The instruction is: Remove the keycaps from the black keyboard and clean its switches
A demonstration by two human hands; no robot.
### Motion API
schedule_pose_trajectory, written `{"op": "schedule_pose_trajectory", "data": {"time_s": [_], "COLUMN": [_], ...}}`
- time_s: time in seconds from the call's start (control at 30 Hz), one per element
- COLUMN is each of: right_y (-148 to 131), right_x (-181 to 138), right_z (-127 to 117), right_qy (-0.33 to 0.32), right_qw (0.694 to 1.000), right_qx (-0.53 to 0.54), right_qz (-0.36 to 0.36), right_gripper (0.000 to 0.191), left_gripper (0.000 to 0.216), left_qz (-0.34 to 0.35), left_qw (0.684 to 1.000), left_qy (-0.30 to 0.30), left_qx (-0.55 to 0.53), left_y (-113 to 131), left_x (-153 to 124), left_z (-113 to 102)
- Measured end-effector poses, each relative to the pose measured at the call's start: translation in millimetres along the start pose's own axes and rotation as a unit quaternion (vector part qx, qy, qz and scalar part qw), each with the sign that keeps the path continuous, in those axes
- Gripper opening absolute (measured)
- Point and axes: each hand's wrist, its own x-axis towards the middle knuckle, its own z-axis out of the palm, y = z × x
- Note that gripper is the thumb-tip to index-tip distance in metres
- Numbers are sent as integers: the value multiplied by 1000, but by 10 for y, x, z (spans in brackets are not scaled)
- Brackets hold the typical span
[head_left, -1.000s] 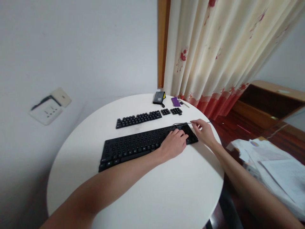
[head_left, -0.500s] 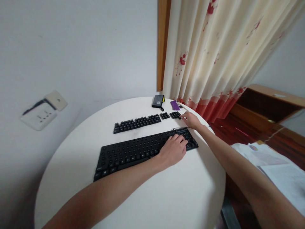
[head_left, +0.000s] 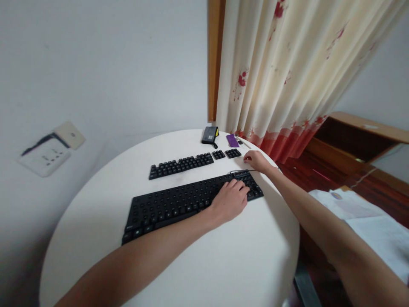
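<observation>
A black keyboard lies slantwise on the white round table, many of its key positions without caps and its front rows still capped. My left hand rests over its right part, fingers stretched out and lying on the keys. Behind the keyboard, loose black keycaps stand in rows: a long block, a small group and another group at the right. Just right of that last group is my right hand, its fingers pinched together above the tabletop. Whatever the pinch holds is too small to make out.
A dark grey pouch with a strap and a purple piece lie at the table's back edge. Curtains hang behind. Papers are to the right, and a wall socket is at left.
My right hand has drawn slightly away from the right-hand keycap group, leaving a gap. My left hand stays on the keyboard. The whole view has shifted a little.
</observation>
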Motion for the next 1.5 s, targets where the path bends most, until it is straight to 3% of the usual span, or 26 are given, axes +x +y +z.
{"op": "schedule_pose_trajectory", "data": {"time_s": [0.13,0.23,0.37,0.47,0.93,1.5], "right_y": [-191,-394,-581,-642,-683,-720], "right_x": [-312,-701,-1157,-1313,-1352,-1432], "right_z": [-109,-170,-200,-204,-217,-254], "right_qy": [44,65,84,95,59,43], "right_qw": [997,984,977,973,983,994], "right_qx": [51,161,180,191,174,93], "right_qz": [30,48,81,89,0,-39], "right_gripper": [19,18,15,14,12,18], "left_gripper": [25,27,27,27,30,26], "left_qz": [-2,-2,2,3,2,7], "left_qw": [1000,1000,1000,1000,1000,1000], "left_qy": [3,9,9,6,3,10], "left_qx": [-1,-1,-1,4,12,12], "left_y": [2,-2,-7,0,5,9], "left_x": [3,4,8,12,5,12], "left_z": [-3,7,29,25,14,21]}}
